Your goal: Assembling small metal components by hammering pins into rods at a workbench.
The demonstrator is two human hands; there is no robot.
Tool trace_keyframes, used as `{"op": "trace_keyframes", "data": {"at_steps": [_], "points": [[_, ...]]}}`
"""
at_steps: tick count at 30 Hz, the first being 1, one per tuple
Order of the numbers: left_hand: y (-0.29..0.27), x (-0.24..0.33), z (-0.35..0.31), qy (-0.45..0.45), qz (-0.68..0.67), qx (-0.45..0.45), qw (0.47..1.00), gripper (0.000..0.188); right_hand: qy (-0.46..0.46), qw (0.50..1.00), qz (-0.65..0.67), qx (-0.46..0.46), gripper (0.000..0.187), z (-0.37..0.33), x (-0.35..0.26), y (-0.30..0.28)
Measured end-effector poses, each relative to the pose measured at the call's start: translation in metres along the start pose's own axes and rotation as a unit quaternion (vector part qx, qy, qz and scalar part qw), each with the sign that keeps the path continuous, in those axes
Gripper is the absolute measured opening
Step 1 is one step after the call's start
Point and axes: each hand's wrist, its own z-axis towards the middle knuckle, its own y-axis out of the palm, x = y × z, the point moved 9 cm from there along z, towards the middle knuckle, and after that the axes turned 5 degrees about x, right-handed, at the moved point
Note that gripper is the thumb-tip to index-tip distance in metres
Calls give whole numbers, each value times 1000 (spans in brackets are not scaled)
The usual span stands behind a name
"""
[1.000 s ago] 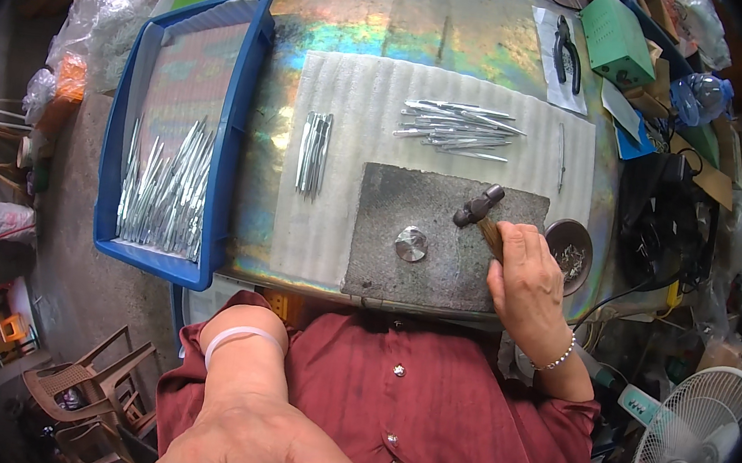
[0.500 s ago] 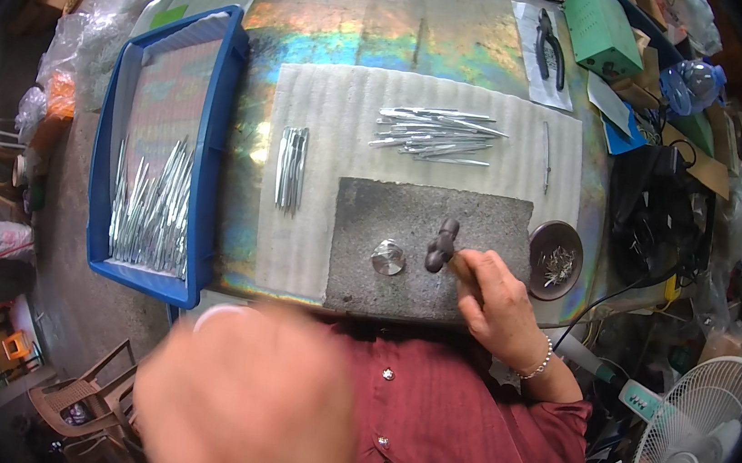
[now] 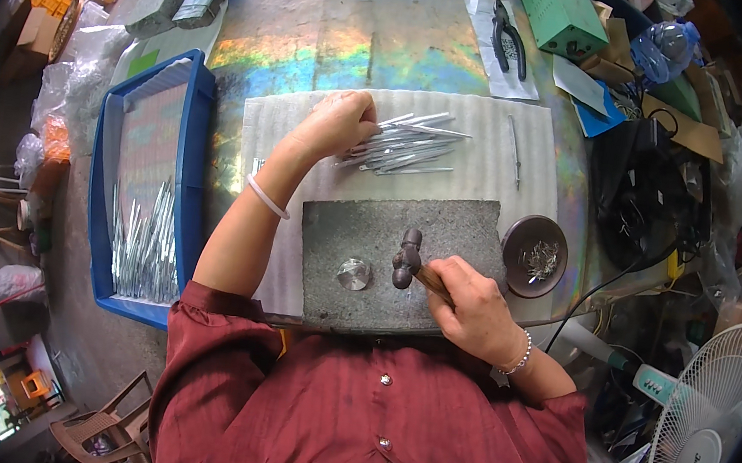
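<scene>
My right hand (image 3: 479,312) is closed round the wooden handle of a ball-peen hammer (image 3: 406,258), its dark head over a grey stone slab (image 3: 344,224). A round, shiny metal piece (image 3: 353,274) rests on the slab, left of the hammer head. My left hand (image 3: 339,123) is at the left end of a pile of thin silvery metal rods (image 3: 406,149), fingers curled closed against the rod ends. What it grips, if anything, is hidden. My left forearm covers most of a second, smaller group of rods (image 3: 258,166).
A blue tray (image 3: 196,184) at the left holds many upright-leaning rods. A brown bowl (image 3: 512,280) with small metal bits sits right of the slab. One rod (image 3: 515,152) lies alone on the white foam sheet (image 3: 536,186). Pliers (image 3: 508,41) and a green box (image 3: 563,16) are farther back.
My left hand has swung from close in front of the camera, where it was blurred, out to the rod pile. My right hand keeps hold of the hammer. The whole view has shifted slightly.
</scene>
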Motion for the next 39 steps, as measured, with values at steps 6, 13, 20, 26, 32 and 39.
{"op": "trace_keyframes", "data": {"at_steps": [6,13,20,26,32,39], "points": [[1,11,1,60,46,-11,997,11,12,1000,-21,-5,25,-2,2,0],[-4,7,-2,34,42,-65,996,14,-1,999,-53,-4,29,-5,-2,1],[-32,15,4,14,-14,61,998,15,-1,996,-90,3,28,-8,-1,3],[-10,32,28,56,-66,108,990,15,-6,995,-100,11,27,-11,-4,4],[1,56,17,75,-157,70,982,16,-1,996,-93,6,24,-12,-5,3],[-78,81,-58,46,-330,181,925,10,5,998,17,67,17,-3,9,-52]]}}
